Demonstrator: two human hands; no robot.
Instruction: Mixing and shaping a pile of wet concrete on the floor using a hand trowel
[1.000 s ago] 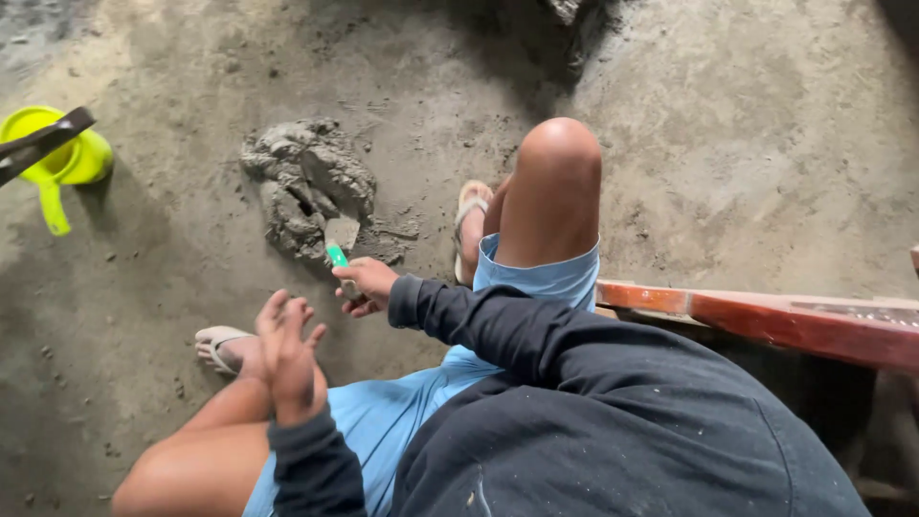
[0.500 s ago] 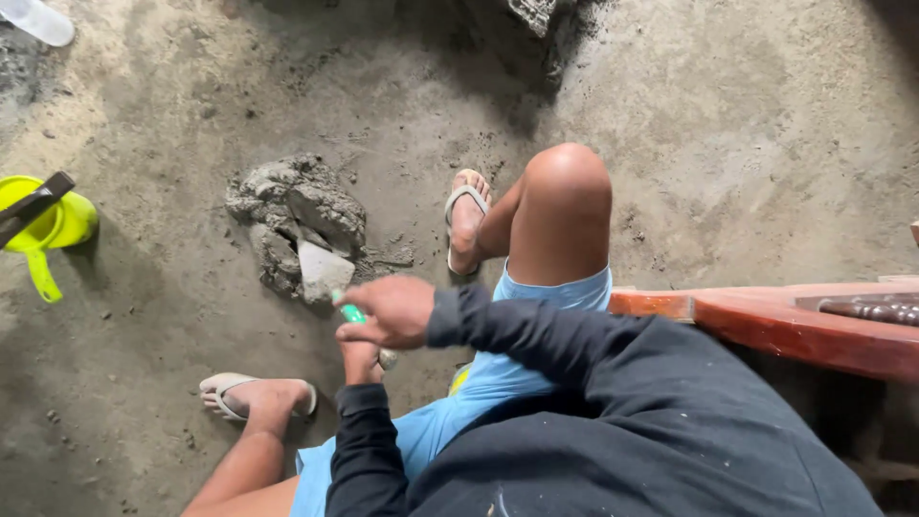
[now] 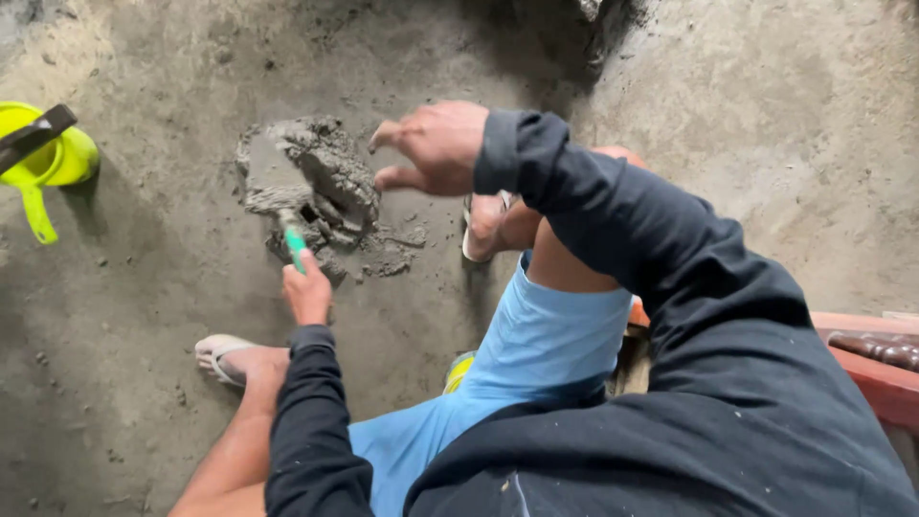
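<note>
Dusty concrete floor (image 3: 144, 383), left hand (image 3: 307, 292) clamped on trowel (image 3: 278, 187), right hand (image 3: 436, 144) spread apart

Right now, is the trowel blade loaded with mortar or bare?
Loaded. The trowel blade, held by the left hand, lies flat on the mortar pile with grey mix covering it.

one trowel (image 3: 278, 187), one yellow jug (image 3: 48, 158), two sandals (image 3: 218, 352)
</note>
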